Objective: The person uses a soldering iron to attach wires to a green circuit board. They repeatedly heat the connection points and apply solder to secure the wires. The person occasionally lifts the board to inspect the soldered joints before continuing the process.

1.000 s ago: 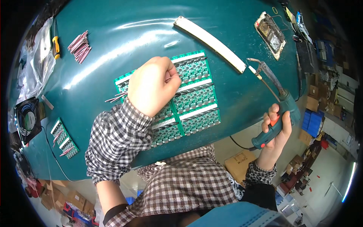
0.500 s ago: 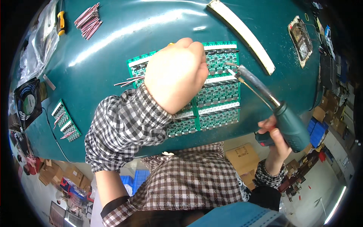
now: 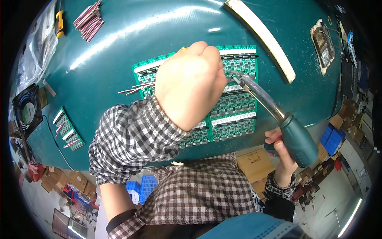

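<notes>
A panel of green circuit boards [image 3: 234,128] lies on the table, its rows lined with white strips and small dark parts. My left hand [image 3: 190,81] is closed over the panel's upper middle and hides what its fingers pinch. Thin red and white wires [image 3: 137,87] stick out leftward from beside my left wrist. In my right hand [image 3: 283,153] is a soldering gun [image 3: 299,140] with a dark green handle and a long metal barrel. Its tip points at the panel, just right of my left fingers; whether it touches cannot be made out.
A bundle of wires [image 3: 89,20] and a yellow-handled screwdriver [image 3: 59,24] lie at the far left. Below them are a fan [image 3: 28,111] and a smaller board [image 3: 68,129]. A curved white strip [image 3: 262,40] and a soiled tray [image 3: 322,47] sit at the far right.
The soldering gun has moved left, bringing its tip nearer my left fingers. My left hand stays closed over the panel. The whole view has shifted slightly.
</notes>
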The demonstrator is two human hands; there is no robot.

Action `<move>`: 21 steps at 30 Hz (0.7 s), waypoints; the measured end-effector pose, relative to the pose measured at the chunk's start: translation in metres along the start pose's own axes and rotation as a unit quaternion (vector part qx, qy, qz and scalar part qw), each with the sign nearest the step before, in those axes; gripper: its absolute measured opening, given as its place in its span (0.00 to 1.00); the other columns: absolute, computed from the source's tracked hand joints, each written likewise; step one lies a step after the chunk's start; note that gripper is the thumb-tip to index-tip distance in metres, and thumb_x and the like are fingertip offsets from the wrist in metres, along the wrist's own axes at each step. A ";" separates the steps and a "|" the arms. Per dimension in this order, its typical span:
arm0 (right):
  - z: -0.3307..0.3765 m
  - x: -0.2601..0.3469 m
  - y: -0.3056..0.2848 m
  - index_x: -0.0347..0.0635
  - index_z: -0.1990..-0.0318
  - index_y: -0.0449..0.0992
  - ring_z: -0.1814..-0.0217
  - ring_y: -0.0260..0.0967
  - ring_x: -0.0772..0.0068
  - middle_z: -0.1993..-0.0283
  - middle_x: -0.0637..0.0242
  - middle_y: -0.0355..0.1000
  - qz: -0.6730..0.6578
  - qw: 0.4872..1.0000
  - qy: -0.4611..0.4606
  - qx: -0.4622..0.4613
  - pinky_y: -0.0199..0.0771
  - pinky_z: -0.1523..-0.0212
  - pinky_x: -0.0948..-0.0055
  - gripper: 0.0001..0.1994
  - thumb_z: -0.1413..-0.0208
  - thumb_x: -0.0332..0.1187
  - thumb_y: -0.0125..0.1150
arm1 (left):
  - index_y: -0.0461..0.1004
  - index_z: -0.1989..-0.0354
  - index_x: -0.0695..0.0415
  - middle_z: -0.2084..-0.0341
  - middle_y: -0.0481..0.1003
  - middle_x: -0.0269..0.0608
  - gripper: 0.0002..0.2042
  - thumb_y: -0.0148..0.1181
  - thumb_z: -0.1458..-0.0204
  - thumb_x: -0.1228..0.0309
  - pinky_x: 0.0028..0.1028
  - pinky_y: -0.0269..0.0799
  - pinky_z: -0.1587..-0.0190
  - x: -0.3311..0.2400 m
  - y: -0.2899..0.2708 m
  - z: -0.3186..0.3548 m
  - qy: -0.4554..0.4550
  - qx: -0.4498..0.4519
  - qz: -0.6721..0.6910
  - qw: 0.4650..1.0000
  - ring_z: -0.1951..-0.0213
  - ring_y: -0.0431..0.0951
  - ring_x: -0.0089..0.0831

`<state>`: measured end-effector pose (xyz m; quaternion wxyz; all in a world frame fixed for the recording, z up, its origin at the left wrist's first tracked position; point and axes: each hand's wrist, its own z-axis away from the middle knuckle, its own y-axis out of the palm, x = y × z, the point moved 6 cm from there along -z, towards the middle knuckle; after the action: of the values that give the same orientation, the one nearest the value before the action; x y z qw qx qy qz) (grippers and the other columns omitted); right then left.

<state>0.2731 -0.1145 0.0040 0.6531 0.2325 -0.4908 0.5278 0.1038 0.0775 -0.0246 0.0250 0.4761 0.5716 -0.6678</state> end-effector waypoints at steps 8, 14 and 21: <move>-0.003 0.008 0.005 0.26 0.52 0.70 0.65 0.73 0.59 0.68 0.57 0.72 0.059 0.998 -0.006 -0.013 0.76 0.64 0.66 0.20 0.50 0.31 0.62 | 0.70 0.76 0.58 0.80 0.69 0.39 0.06 0.61 0.61 0.78 0.31 0.67 0.74 0.000 0.002 0.000 -0.007 0.001 -0.003 1.000 0.77 0.71 0.36; -0.004 0.004 0.003 0.28 0.52 0.69 0.65 0.75 0.67 0.66 0.55 0.75 0.036 0.999 0.008 -0.020 0.77 0.63 0.71 0.22 0.55 0.28 0.68 | 0.70 0.76 0.58 0.80 0.69 0.39 0.06 0.61 0.62 0.78 0.31 0.67 0.74 0.001 0.002 0.001 -0.011 -0.005 -0.007 1.000 0.77 0.71 0.35; -0.004 0.006 0.004 0.26 0.52 0.70 0.61 0.74 0.57 0.64 0.55 0.71 0.075 0.997 0.015 -0.007 0.79 0.64 0.66 0.20 0.50 0.30 0.62 | 0.70 0.77 0.58 0.80 0.69 0.39 0.06 0.61 0.62 0.78 0.31 0.67 0.74 0.000 0.002 0.001 -0.012 -0.008 -0.009 1.000 0.77 0.71 0.35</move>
<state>0.2706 -0.1073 0.0073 0.6208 0.1826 -0.5006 0.5750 0.1043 0.0761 -0.0265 0.0297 0.4629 0.5809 -0.6689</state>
